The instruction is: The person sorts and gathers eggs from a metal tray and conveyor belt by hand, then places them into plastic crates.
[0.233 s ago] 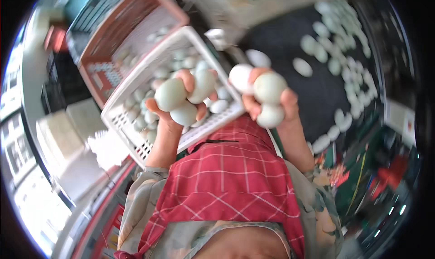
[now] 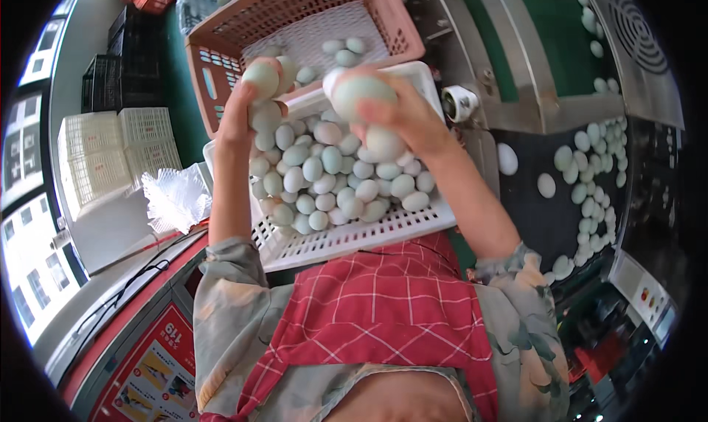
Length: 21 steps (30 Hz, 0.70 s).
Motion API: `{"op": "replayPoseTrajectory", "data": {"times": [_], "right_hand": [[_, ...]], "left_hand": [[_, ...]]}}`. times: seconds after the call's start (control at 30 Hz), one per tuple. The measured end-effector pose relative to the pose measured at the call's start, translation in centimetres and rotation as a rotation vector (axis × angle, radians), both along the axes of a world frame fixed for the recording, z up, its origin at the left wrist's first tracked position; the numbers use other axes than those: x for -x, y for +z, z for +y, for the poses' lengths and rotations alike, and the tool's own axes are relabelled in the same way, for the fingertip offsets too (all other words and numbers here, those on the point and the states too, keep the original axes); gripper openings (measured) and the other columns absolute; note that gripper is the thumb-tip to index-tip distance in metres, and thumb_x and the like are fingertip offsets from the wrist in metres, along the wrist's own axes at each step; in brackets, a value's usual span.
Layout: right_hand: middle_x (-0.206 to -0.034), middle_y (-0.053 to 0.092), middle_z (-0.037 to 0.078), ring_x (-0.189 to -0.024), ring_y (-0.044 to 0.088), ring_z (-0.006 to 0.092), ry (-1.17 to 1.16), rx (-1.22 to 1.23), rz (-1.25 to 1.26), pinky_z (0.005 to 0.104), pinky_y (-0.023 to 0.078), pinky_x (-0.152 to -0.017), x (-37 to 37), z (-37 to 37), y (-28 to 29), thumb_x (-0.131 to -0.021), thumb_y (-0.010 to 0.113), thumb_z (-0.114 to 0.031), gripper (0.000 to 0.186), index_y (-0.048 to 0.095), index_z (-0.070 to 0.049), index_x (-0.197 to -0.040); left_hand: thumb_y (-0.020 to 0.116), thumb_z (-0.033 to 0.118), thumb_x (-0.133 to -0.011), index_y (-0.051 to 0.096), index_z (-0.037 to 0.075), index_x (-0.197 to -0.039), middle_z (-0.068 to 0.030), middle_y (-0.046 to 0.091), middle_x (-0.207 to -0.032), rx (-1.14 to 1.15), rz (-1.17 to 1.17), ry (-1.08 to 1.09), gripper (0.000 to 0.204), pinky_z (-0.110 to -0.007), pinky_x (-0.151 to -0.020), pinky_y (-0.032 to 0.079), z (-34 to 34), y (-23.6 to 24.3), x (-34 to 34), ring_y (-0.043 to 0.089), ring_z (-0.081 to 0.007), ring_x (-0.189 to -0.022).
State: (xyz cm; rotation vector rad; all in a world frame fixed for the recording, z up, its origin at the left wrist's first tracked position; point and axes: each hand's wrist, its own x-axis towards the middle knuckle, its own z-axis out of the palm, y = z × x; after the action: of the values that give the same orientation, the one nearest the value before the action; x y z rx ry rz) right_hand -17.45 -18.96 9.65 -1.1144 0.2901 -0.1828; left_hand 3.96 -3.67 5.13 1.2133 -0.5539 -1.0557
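Observation:
My left hand [image 2: 240, 112] is wrapped round several pale green eggs [image 2: 261, 77] above the back left of a white slatted crate [image 2: 284, 251]. My right hand [image 2: 405, 123], a little blurred, grips several more eggs [image 2: 383, 143] over the crate's back right part. Beneath both hands the crate holds a pile of loose white and bluish eggs [image 2: 328, 186]. Just beyond them a pink plastic crate [image 2: 306, 9] has a few eggs [image 2: 346, 53] on its white floor.
On the right, a dark belt [image 2: 531, 208] carries many eggs beside a steel frame [image 2: 546, 116] and a green belt [image 2: 579, 60]. A white cylindrical fitting [image 2: 459, 103] is by the crates. Stacked cream crates [image 2: 88, 156], white trays [image 2: 173, 201] and black crates [image 2: 99, 82] stand at the left.
Both hands, still full of eggs, have moved forward toward the pink crate, the right one also leftward from beside the dark belt. The view has swung, showing more of both crates.

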Motion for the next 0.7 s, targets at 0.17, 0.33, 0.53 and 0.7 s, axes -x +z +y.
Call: {"op": "replayPoseTrajectory", "data": {"times": [0.17, 0.33, 0.53, 0.7], "right_hand": [[-0.099, 0.068, 0.009, -0.085, 0.064, 0.0207, 0.053, 0.661, 0.272, 0.0352, 0.052, -0.074, -17.7, -7.5, -10.6, -0.074, 0.072, -0.051, 0.057, 0.066, -0.005, -0.107], [-0.109, 0.066, 0.019, -0.102, 0.063, 0.0326, 0.33, 1.354, 0.707, 0.0422, 0.05, -0.087, -22.1, -13.9, -21.2, -0.069, 0.069, -0.059, 0.069, 0.066, -0.004, -0.112], [-0.108, 0.066, 0.02, -0.106, 0.061, 0.033, 0.167, 1.42, 0.932, 0.0431, 0.051, -0.087, -20.2, -16.8, -28.7, -0.068, 0.07, -0.055, 0.069, 0.063, -0.006, -0.117], [-0.114, 0.064, 0.017, -0.102, 0.063, 0.033, 0.192, 1.349, 0.967, 0.0422, 0.05, -0.088, -18.6, -18.0, -29.9, -0.07, 0.068, -0.056, 0.069, 0.061, -0.008, -0.12]], "left_hand": [[0.07, 0.048, -0.075, 0.061, 0.001, -0.109, -0.0122, 0.062, -0.104, -0.493, -0.637, -0.198, 0.059, -0.032, -0.078, 0.052, -3.3, -5.8, -11.0, 0.061, -0.022, -0.086], [0.075, 0.055, -0.065, 0.061, 0.006, -0.117, -0.0294, 0.05, -0.124, -0.671, -1.199, -0.372, 0.073, -0.042, -0.089, 0.049, -8.3, -13.8, -12.5, 0.061, -0.0384, -0.099], [0.075, 0.054, -0.064, 0.056, 0.013, -0.126, -0.0298, 0.037, -0.134, -0.712, -1.391, -0.793, 0.077, -0.047, -0.091, 0.049, -13.5, -19.0, -14.6, 0.057, -0.0486, -0.105], [0.073, 0.052, -0.066, 0.052, 0.015, -0.128, -0.0344, 0.026, -0.143, -0.637, -1.455, -0.733, 0.074, -0.049, -0.092, 0.048, -14.5, -24.1, -14.4, 0.051, -0.0535, -0.113]]}}
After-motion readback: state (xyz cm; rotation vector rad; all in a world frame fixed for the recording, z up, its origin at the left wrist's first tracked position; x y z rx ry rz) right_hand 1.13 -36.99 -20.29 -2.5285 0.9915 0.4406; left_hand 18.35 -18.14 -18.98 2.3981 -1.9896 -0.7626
